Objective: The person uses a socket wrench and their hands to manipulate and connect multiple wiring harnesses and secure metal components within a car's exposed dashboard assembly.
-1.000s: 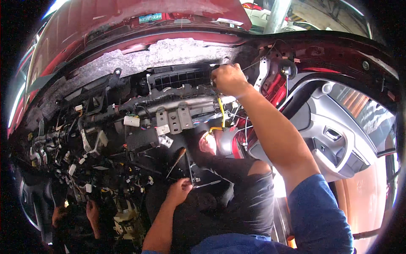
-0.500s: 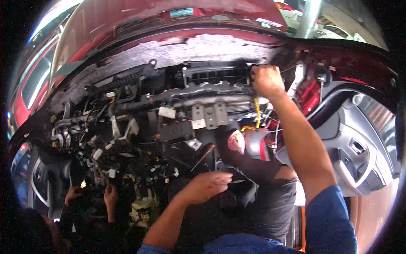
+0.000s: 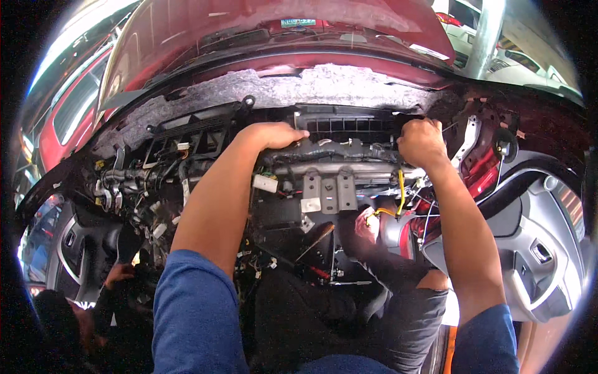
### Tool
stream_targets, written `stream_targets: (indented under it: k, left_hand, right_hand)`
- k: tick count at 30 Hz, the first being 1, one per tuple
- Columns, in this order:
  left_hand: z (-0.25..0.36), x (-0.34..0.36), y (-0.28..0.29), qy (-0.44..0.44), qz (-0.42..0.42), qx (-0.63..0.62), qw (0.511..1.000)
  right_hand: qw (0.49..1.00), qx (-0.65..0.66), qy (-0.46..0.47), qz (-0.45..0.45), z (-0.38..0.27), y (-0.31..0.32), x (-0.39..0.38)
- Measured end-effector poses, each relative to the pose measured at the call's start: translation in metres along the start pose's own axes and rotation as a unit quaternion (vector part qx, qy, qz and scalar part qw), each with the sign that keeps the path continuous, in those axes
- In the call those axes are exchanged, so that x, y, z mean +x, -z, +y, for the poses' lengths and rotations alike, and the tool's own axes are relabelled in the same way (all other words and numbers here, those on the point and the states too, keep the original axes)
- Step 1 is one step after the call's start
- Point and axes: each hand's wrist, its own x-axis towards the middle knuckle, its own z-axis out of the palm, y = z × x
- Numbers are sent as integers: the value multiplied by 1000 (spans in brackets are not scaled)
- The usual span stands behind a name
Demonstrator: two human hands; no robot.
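Observation:
A long black slotted housing (image 3: 349, 124) lies behind the dark wrapped wiring harness (image 3: 330, 149) in the stripped dashboard. My left hand (image 3: 274, 133) is at its left end, knuckles up, thumb pressed down at the near edge; the other fingers are partly hidden. Closed around the right end is my right hand (image 3: 423, 141), its fingertips out of sight. Below the harness runs a metal cross beam (image 3: 374, 167) with grey metal brackets (image 3: 329, 192) bolted to it.
A co-worker's hand (image 3: 119, 273) is at the lower left. Loose wires and connectors hang in the footwell. Yellow cable (image 3: 400, 187) dangles near my right forearm. An open door panel (image 3: 536, 249) stands at right; a pale insulation mat (image 3: 261, 90) lines the far side.
My left hand has moved up and forward from above my lap to the housing's left end. My right hand stays at the right end. The view has shifted slightly.

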Motion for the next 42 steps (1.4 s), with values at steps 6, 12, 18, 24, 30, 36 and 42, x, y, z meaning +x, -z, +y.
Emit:
stream_targets:
  k: [6, 12, 18, 24, 30, 36, 42]
  left_hand:
    - [-17, 2, 3, 118, -130, -116, 978]
    - [-8, 5, 11, 160, -206, -64, 963]
    - [-41, 27, 9, 128, -293, -25, 947]
    - [-46, 41, -3, -39, -267, 61, 961]
    - [-51, 38, -3, -49, -239, 48, 969]
    - [-54, 33, -6, -37, -206, 30, 978]
    - [-37, 30, -6, -58, -221, -49, 972]
  right_hand:
    - [994, 24, -62, -85, -1, 12, 9]
    - [987, 12, -84, -136, 11, 17, 17]
    - [995, 19, 18, -95, 13, 3, 19]
    - [983, 111, 136, -56, 14, -6, 18]
    - [963, 168, 150, -152, 11, -1, 25]
    - [963, 146, 142, -176, 10, 0, 32]
    - [960, 182, 141, -157, 34, 9, 29]
